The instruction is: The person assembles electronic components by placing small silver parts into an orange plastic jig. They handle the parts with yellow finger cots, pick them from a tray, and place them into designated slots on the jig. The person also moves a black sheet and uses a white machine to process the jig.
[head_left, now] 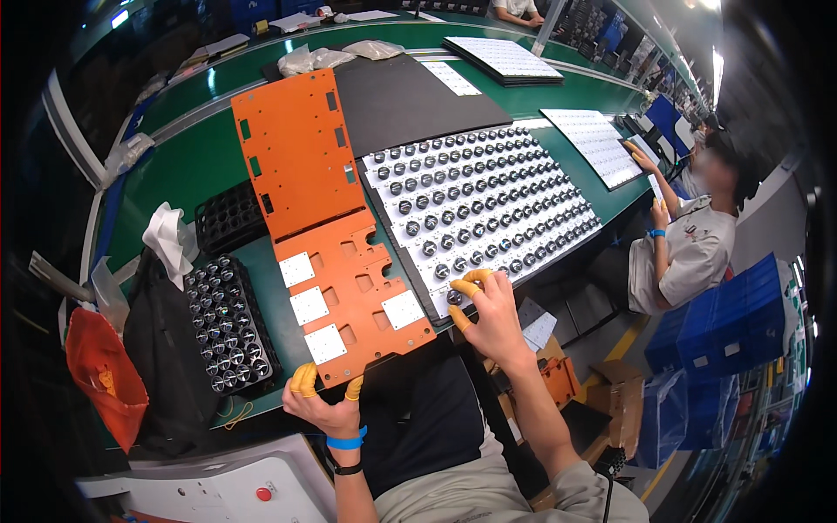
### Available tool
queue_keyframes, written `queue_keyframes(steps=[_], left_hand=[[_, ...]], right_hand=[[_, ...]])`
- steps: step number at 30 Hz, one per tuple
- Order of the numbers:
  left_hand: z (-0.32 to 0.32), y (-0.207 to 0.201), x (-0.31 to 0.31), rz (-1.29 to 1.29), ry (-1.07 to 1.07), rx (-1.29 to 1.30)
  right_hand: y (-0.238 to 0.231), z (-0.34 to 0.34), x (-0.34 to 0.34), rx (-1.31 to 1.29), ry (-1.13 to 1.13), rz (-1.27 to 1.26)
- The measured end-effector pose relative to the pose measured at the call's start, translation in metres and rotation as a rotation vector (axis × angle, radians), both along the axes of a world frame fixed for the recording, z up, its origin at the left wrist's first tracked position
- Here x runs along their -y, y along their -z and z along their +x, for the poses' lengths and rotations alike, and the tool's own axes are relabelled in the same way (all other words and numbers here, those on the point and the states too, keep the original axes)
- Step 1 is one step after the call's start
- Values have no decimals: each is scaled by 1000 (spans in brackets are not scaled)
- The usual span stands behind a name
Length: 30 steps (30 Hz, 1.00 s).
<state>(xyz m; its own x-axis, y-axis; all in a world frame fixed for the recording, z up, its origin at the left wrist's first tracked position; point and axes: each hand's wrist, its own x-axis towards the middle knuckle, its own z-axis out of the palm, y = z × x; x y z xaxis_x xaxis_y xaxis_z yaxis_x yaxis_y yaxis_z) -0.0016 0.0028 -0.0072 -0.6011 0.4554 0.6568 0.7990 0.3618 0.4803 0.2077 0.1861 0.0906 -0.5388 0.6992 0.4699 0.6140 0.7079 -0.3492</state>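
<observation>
Orange plate touched at near edge by left hand, fingers and thumb spread, hold cannot be told, black part at near corner of white board flanked by parted finger and thumb of right hand, grip cannot be told

At the left, an open red bag, with crumpled white wrapping farther up. At the lower left, a white housing with a round red button. Along the far side, plastic bags and a stack of white panels. At the right, a co-worker in a pale shirt beside another white panel; below, blue crates, a cardboard box and yellow floor marking.
</observation>
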Motion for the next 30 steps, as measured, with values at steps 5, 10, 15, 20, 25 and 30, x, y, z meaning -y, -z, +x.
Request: queue_keyframes(steps=[5,10,15,20,25,30], left_hand=[[0,-1,0,2,4,3],[0,-1,0,-1,2,4],[0,-2,1,-10,36,9],[0,-3,2,-16,34,17],[4,-6,2,-10,21,48],[3,-8,2,-5,31,60]], right_hand=[[3,0,-3,0,16,-9],[2,-2,-3,-3,26,-11],[1,-2,-3,12,28,-14],[-1,-3,-1,14,36,-21],[-7,-17,10,-126,-27,-38],[0,-45,14,-107,-13,-107]])
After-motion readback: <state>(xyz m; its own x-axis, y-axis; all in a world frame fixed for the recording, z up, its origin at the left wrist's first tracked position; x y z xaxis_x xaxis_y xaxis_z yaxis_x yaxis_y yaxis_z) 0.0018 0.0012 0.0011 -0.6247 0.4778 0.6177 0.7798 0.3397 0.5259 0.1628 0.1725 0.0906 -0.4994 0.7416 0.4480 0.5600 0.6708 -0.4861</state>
